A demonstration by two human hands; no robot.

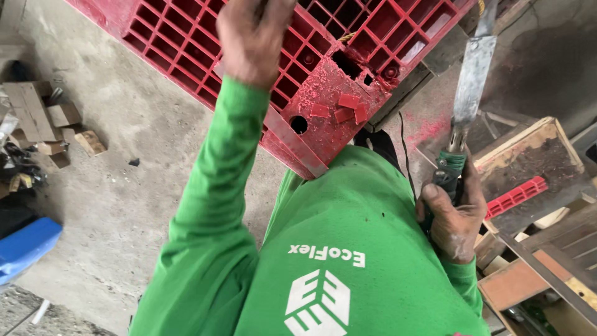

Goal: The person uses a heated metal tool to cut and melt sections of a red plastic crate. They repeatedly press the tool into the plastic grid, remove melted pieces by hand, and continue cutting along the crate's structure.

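A red plastic grid pallet stands tilted in front of me, its corner block scraped and holed, with small red cut chips lying on it. My left hand, at the end of a green sleeve, grips the pallet's grid near the top, fingers curled into it. My right hand is closed around the green-and-black handle of a tool. Its wide, flat grey metal blade points up beside the pallet's right corner, apart from it.
A wooden box with dark residue and a red plastic grid strip sit at the right, above stacked wood planks. Wood offcuts and a blue object lie at the left on the concrete floor. Red dust marks the floor.
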